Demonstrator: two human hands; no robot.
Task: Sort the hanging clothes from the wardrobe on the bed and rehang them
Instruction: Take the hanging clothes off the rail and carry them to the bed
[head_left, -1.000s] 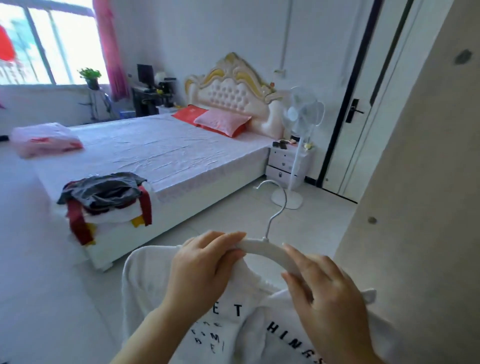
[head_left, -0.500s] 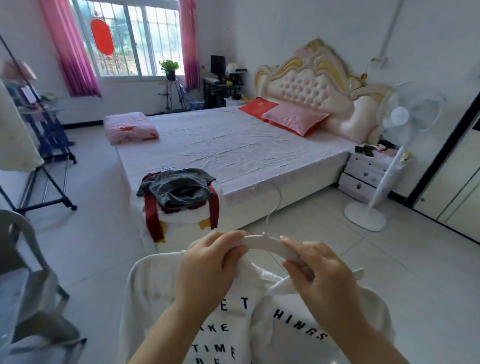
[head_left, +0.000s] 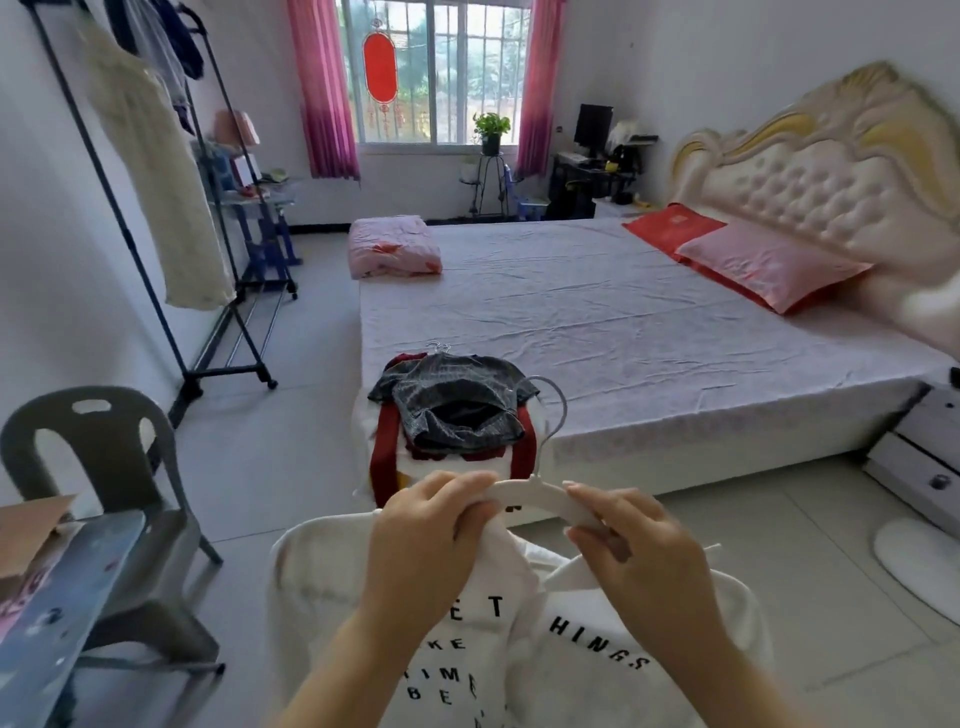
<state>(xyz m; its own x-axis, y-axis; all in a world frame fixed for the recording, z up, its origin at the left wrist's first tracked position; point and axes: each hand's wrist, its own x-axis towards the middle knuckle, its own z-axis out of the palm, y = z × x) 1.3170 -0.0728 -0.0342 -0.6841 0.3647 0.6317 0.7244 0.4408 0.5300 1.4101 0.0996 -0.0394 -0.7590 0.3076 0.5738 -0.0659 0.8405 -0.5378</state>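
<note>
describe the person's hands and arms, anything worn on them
Both forearms are bare as far as the frame shows: no sleeves, watch or bracelets. The left hand and right hand wear no gloves and no visible rings. The fingernails look short and unpainted, though the picture is too soft to be sure.

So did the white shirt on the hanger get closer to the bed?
Yes. The white shirt held by both hands now sits right before the clothes pile at the bed's foot corner, nearer than before.

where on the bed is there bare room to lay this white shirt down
Free: the wide sheet between the folded pink quilt, the pillows and the clothes pile. Crowded: the near corner of the bed, where that pile sits.
</note>
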